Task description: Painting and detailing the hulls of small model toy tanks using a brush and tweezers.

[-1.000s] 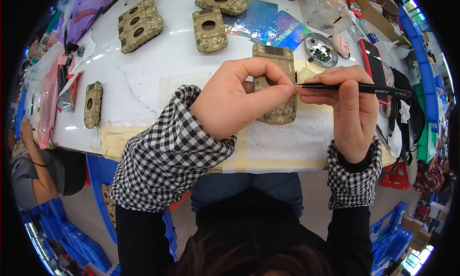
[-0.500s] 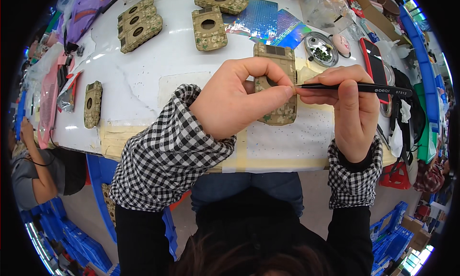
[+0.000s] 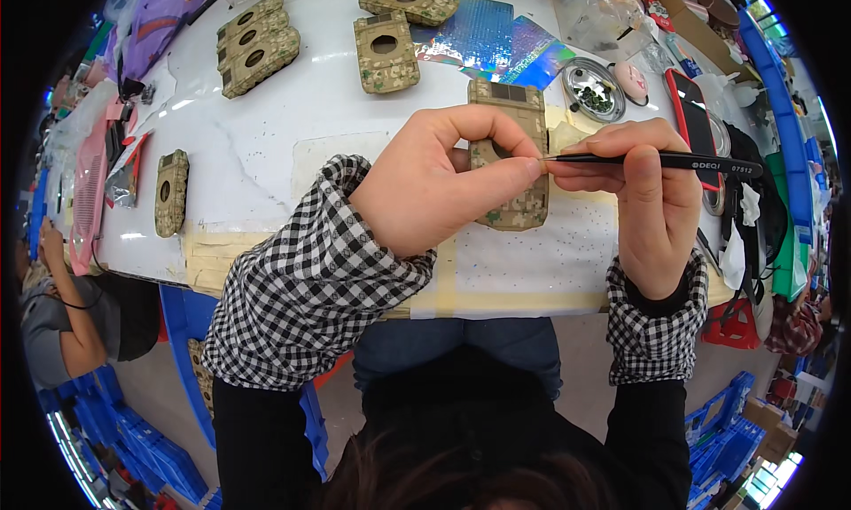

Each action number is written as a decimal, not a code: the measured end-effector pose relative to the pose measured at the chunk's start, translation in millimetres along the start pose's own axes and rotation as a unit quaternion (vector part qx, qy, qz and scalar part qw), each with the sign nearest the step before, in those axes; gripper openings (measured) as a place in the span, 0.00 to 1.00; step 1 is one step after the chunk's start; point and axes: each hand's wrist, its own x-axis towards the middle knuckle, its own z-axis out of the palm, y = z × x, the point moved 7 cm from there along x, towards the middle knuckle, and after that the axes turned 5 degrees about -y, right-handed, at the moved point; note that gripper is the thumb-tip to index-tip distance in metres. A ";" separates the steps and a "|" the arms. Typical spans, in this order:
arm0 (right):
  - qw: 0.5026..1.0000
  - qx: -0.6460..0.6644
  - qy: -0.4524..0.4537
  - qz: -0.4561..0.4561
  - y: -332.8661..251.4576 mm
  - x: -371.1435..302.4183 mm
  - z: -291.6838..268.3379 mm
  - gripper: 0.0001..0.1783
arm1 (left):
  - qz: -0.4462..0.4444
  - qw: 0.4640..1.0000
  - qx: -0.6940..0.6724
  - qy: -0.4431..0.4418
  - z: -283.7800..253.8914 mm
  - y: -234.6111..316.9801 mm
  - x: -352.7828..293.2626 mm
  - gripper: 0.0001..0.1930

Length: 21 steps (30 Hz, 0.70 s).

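Observation:
My right hand grips slim black tweezers like a pen, with their fine tip pointing left. That tip meets the thumb and forefinger of my left hand, which are pinched together; whatever they hold is too small or hidden to make out. Beneath both hands a camouflage model tank hull with a round hole in its top lies lengthwise on the table, partly covered by my left fingers.
More camouflage tank hulls lie at the back and left. Shiny holographic sheets, a round dish of small dark green parts, and a red-edged phone are farther off. Another person's arm shows at the far left.
Almost nothing differs. Both hands keep their places, with the tweezers' tip still at my left fingertips.

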 end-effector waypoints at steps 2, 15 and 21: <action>1.000 -0.001 0.001 0.000 -0.1 -0.3 -0.2 0.15 | -0.002 1.000 -0.005 -0.003 0.1 -0.1 0.0 0.08; 0.987 -0.121 -0.060 -0.092 -14.8 -1.0 -2.4 0.18 | -0.027 0.984 -0.167 -0.058 1.8 -2.5 2.7 0.17; 0.982 -0.121 -0.108 -0.099 -16.1 -1.6 2.4 0.16 | -0.042 0.980 -0.182 -0.073 5.5 -3.1 2.0 0.18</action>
